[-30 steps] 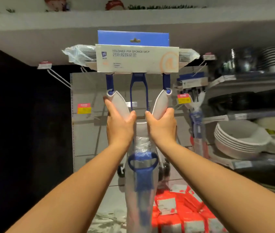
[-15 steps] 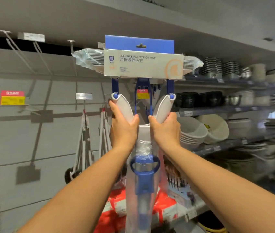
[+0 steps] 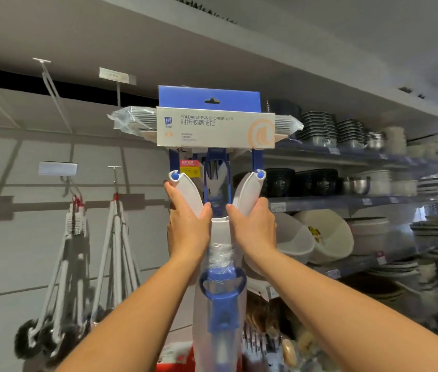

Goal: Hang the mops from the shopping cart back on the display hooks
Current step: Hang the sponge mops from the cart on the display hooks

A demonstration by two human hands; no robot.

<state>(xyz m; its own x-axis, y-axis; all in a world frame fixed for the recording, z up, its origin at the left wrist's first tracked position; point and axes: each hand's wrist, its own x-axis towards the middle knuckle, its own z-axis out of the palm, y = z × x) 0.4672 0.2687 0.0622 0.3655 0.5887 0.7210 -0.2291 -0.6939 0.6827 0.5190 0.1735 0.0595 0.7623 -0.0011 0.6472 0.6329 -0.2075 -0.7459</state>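
Head view shows the left hand and right hand curled round the white arms of the mop, held high beside the bowl shelf; it looks stiff, light, best held there.

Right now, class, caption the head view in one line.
Left hand and right hand hold a packaged sponge mop up by its white arms beside display hooks.

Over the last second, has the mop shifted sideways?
Yes, rightward: the red and yellow price tag, earlier right of the mop, now shows behind its left side.
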